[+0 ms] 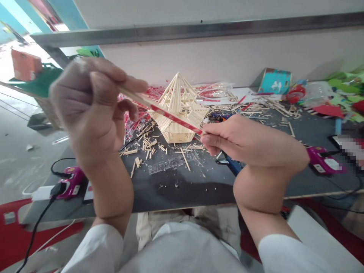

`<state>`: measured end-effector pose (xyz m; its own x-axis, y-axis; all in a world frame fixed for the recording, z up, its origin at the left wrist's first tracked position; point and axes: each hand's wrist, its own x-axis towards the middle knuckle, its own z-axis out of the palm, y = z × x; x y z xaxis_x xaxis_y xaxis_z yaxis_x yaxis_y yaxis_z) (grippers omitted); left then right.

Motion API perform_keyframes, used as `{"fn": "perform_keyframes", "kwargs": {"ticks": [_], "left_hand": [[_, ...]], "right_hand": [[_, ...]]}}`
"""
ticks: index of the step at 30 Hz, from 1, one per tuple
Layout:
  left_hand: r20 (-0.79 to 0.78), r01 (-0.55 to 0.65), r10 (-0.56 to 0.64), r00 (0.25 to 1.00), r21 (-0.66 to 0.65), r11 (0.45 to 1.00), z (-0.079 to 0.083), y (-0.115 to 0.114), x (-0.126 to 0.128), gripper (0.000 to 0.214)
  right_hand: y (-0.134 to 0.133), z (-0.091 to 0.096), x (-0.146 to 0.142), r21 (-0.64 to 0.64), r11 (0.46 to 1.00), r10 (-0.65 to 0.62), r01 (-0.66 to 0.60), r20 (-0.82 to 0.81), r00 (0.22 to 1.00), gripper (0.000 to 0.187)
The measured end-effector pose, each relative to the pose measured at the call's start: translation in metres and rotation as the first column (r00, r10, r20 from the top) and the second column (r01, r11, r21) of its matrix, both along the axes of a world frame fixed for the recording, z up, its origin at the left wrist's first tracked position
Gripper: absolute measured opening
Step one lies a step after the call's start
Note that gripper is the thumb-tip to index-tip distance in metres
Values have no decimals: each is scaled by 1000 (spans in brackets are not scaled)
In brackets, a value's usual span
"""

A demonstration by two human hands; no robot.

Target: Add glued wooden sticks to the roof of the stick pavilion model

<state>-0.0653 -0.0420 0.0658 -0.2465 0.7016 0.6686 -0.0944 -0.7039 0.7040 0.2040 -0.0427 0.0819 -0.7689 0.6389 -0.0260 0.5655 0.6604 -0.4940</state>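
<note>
Raised at the left, my left hand (pixel 93 94) pinches the bare end of a wooden chopstick (pixel 133 95). A narrow red and white wrapper (pixel 176 120) covers the chopstick's lower part and slants down to the right. My right hand (pixel 227 134) closes on the wrapper's far end between thumb and fingers. Behind the stretched wrapper stands a model pavilion (pixel 178 94) built of thin sticks, with a pointed roof and a wider lower roof. Its middle is partly hidden by the wrapper.
Cut stick pieces (pixel 152 144) litter the dark table (pixel 184 197). A clear plastic ruler (pixel 165 165) lies in front of the model. Red wrappers (pixel 213 91) pile up behind it. Purple power sockets (pixel 69 182) with cords sit at the left edge, and another purple socket (pixel 324 161) sits right.
</note>
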Motion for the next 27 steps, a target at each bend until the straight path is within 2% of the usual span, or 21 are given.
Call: {"fn": "perform_keyframes", "kwargs": {"ticks": [1,5,8,11,15,21,23,25,27], "left_hand": [[-80,37,-31,996,78,996,-2,3,9,15],[-68,193,-189,980,55,980,-14,20,31,17],[-76,212,-208,975,50,976,-21,28,34,20],[-133,220,-220,966,-11,975,-25,26,36,18],[-204,197,-225,953,-150,969,-27,21,44,14],[-338,205,-242,910,-143,968,-30,27,46,21],[-362,207,-259,896,-175,962,-32,31,44,20],[-371,209,-271,888,-200,957,-32,33,40,17],[-370,227,-286,884,-195,954,-29,31,36,16]], "right_hand": [[-1,1,4,12,1000,-26,25,32,999,36],[-2,4,12,50,996,-83,77,139,987,32],[-2,4,7,62,992,-123,114,178,976,28],[1,0,-5,63,988,-145,138,130,981,30],[7,-9,-25,-6,996,-93,93,-54,994,31],[16,-23,-45,-126,991,-87,55,-270,959,33],[18,-26,-50,-153,986,-105,64,-275,956,35],[22,-27,-52,-165,983,-112,75,-225,968,38],[26,-28,-52,-164,983,-105,78,-160,981,34]]}}
